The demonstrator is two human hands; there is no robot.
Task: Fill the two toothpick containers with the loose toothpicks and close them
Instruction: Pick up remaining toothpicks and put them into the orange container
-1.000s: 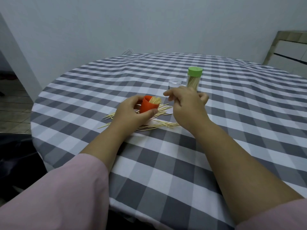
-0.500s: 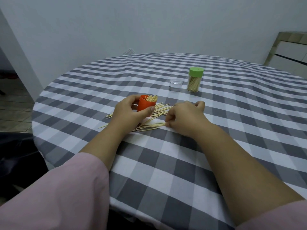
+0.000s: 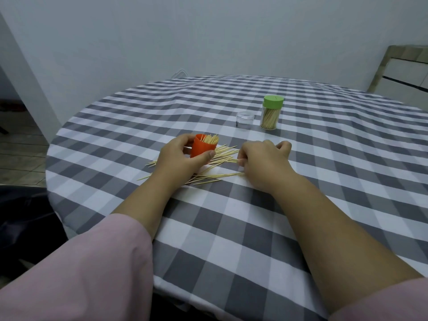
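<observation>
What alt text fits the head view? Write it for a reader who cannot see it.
A person's left hand holds an open orange container partly filled with toothpicks while the right hand pinches loose toothpicks scattered on a grey-and-white checked tablecloth. Farther back stand a closed green-lidded container and a small clear piece.

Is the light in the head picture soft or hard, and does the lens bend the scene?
Head view: the light is soft and dim, with only faint shadows under the left hand and the green-lidded container; no glare on the clear cap; the wide lens curves the checked tablecloth and stretches the forearms; the focus is fairly sharp throughout.
</observation>
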